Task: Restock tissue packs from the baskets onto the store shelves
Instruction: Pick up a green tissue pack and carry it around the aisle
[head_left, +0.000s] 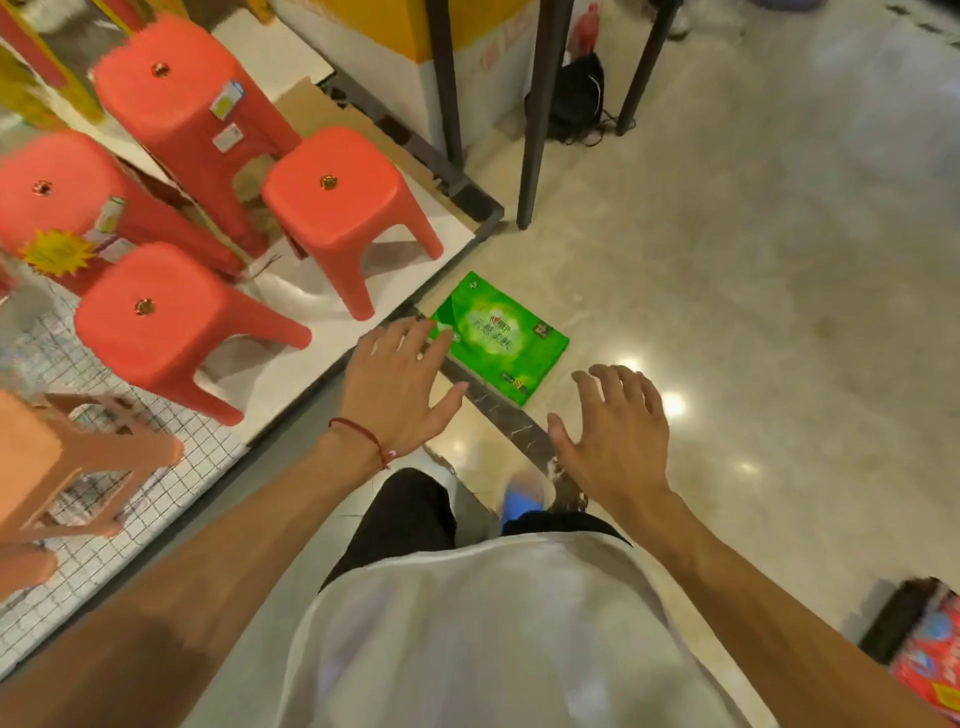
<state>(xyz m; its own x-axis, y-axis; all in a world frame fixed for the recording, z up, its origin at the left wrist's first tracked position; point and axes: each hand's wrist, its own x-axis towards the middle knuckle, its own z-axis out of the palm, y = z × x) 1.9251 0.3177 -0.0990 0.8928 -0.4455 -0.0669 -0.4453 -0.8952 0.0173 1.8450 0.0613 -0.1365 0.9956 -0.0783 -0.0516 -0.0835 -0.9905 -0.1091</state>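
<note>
Looks like both hands, left (397, 387) and right (618, 436), fingers spread and empty, are going for the green tissue pack (501, 338) on the floor (753, 260), grab comes next.

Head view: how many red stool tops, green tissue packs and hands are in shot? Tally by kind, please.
red stool tops: 4
green tissue pack, lying on the floor: 1
hands: 2, left hand and right hand, both with fingers spread and holding nothing
Total: 7
</note>
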